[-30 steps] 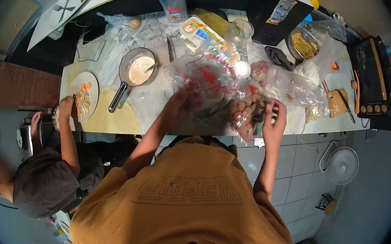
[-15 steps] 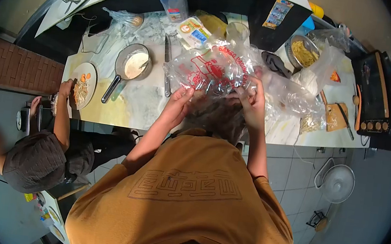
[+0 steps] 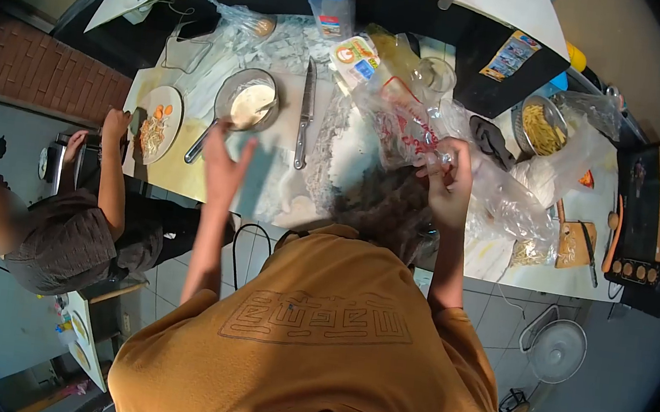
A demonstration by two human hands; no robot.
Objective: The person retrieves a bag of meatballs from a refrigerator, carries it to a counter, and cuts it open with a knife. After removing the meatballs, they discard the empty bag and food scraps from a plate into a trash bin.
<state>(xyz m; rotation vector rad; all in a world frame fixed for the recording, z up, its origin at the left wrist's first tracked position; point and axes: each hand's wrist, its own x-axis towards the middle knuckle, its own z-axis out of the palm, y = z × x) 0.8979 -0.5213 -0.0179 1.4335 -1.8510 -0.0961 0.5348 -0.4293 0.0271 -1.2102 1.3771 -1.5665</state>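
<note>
My right hand [image 3: 449, 185] grips a clear plastic bag [image 3: 408, 129] with red print, its crumpled film spreading to the left and away from me. Off to the left, my left hand [image 3: 226, 170] has its fingers apart with nothing in them, beside the dark handle [image 3: 197, 144] of a saucepan [image 3: 227, 90]. Inside that pan is a pale creamy mixture [image 3: 252, 105], partly covered by a utensil. Between pan and bag lies a long knife [image 3: 305, 118], its blade pointing away from me.
A co-worker's hand [image 3: 116, 123] is at a plate [image 3: 172, 103] of shredded food on the left. Behind stand a blue-lidded container [image 3: 328, 10] and a white package [image 3: 355, 58]. A bowl [image 3: 541, 124] of yellow strips, a cutting board [image 3: 573, 248] and an oven [image 3: 645, 213] are on the right.
My left hand has let go of the plastic bag and moved left to the saucepan handle. The bag now hangs from my right hand alone, and the view has shifted left.
</note>
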